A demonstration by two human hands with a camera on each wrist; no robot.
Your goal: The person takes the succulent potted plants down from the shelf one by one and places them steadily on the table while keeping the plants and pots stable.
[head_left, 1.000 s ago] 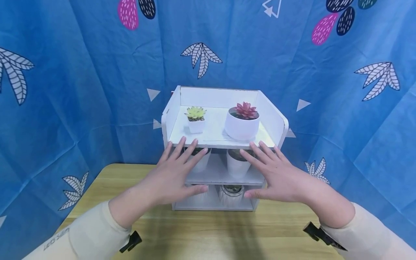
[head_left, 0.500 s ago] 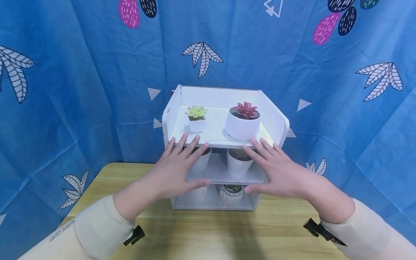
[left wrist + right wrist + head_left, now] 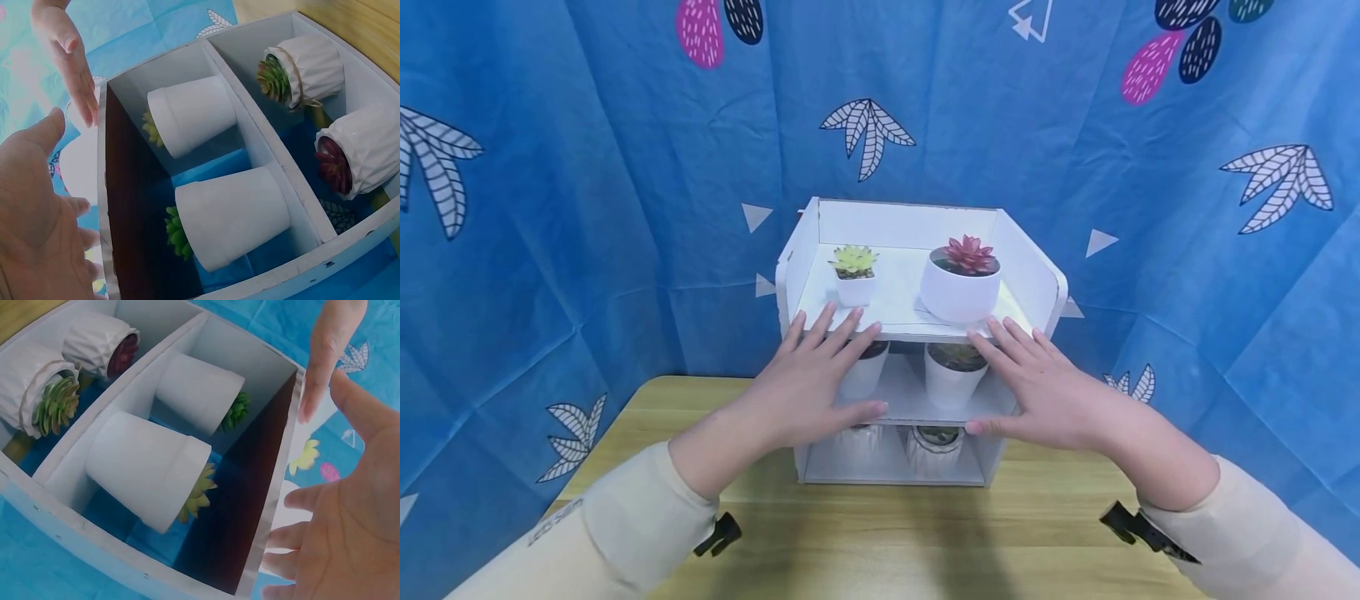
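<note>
My left hand (image 3: 808, 383) and right hand (image 3: 1045, 392) are held palm down with fingers spread and straight, in front of the top board of a white shelf unit (image 3: 910, 221). Neither hand holds anything; whether the fingertips touch the board's edge I cannot tell. On the top board stand a yellow-green succulent in a small square pot (image 3: 854, 290) and a red succulent in a round white pot (image 3: 959, 292). Two plain white pots (image 3: 234, 215) with green succulents stand on the middle level. The bottom level has a ridged pot with twine (image 3: 31, 394) and another ridged pot (image 3: 94, 344).
The shelf stands on a wooden table (image 3: 880, 533). Behind it hangs a blue patterned cloth (image 3: 647, 167). The tall sides (image 3: 1030, 267) of the unit close off the top board left and right. Something flat and pale lies under the round pot.
Both hands have shifted slightly upward in the head view, and the left also a little to the right. Fingers stay spread. The pots and shelf have not moved.
</note>
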